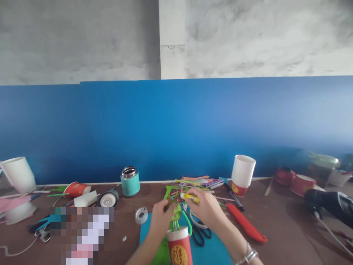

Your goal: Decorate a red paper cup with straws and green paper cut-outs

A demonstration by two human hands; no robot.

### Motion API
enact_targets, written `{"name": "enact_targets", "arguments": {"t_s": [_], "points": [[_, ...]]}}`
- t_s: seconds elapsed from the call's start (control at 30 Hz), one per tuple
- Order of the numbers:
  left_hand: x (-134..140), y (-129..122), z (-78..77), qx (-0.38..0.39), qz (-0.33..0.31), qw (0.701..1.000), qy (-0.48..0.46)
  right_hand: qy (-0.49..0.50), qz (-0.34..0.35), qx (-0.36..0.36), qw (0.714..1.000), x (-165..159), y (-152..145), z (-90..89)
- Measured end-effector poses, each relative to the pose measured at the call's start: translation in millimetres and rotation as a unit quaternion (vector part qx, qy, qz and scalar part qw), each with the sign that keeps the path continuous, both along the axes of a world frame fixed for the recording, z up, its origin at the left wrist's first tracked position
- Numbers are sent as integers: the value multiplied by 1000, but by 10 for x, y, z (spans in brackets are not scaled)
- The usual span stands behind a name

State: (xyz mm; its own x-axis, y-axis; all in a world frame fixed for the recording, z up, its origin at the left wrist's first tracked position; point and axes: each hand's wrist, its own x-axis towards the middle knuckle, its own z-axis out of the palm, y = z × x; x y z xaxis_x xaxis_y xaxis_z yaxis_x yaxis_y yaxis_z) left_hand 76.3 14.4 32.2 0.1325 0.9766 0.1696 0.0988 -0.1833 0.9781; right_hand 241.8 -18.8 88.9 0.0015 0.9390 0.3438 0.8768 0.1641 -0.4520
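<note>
My left hand [162, 213] pinches a round green paper piece [175, 211] with markings on it. That piece stands on green and pale stems above a red paper cup [179, 246] with a white rim and a gold emblem. In my closed right hand [205, 204] is a small yellow-and-white tube [190, 198], its tip pointing left toward the green piece. A bright green bent strip [187, 222] hangs beside the cup's rim. Dark-handled scissors [202, 235] lie right of the cup on a blue sheet [212, 254].
Coloured strips [204, 182] are heaped behind my hands. A turquoise jar [130, 182] and a tape roll [141, 215] sit to the left. On the right are stacked paper cups [242, 175], a red sleeve-like object [246, 222] and a black device [331, 206] with a cable.
</note>
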Motion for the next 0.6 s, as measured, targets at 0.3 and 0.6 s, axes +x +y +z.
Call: {"name": "enact_targets", "arguments": {"t_s": [0.3, 0.6], "points": [[10, -57, -12, 61, 17, 997, 50, -3, 35, 87, 996, -319, -135, -46], [30, -51, -22, 60, -9, 998, 18, -32, -7, 98, 995, -303, -119, -63]]}}
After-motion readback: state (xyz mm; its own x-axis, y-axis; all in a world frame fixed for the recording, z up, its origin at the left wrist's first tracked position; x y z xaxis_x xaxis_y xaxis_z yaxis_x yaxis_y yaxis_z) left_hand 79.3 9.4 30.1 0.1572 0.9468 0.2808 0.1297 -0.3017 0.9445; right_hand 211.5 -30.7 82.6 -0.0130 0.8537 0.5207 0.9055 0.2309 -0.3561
